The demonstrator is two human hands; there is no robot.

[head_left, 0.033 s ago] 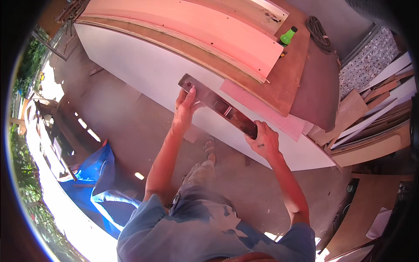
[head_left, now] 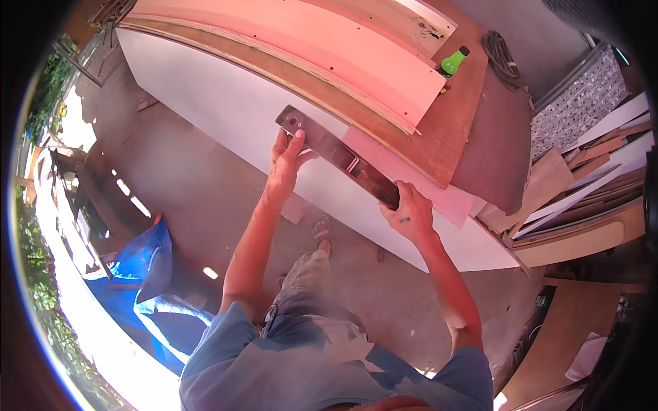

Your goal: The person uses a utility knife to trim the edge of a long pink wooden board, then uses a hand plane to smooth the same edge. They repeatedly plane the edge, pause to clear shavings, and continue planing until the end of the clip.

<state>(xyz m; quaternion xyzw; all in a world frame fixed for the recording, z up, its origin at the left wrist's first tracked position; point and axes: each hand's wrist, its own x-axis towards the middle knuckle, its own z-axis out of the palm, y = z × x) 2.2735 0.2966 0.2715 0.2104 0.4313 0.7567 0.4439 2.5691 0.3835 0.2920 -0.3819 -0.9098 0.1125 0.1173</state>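
Note:
A long, dark hand plane (head_left: 325, 147) is held up in front of me, slanting from upper left to lower right. Across its middle runs a slot with a bright strip, and small round marks show near its far left end. My left hand (head_left: 284, 164) is closed on the plane near that end, thumb on the near edge. My right hand (head_left: 411, 211) wraps round the opposite end, hiding part of it. Beyond and below the plane stands a long white panel (head_left: 205, 116), its face angled toward me. Whether the plane touches the panel, I cannot tell.
Pale, curved-looking boards (head_left: 308, 55) lie on a brown wooden top (head_left: 452, 144) behind the panel. A green bottle (head_left: 452, 63) and a coiled cable (head_left: 502, 58) are at the far right. Wood offcuts (head_left: 582, 192) pile up at right; a blue tarp (head_left: 144, 260) lies at left.
The view has shifted slightly, and both hands with the plane appear a little farther left and up in it. The grip on the plane stays the same.

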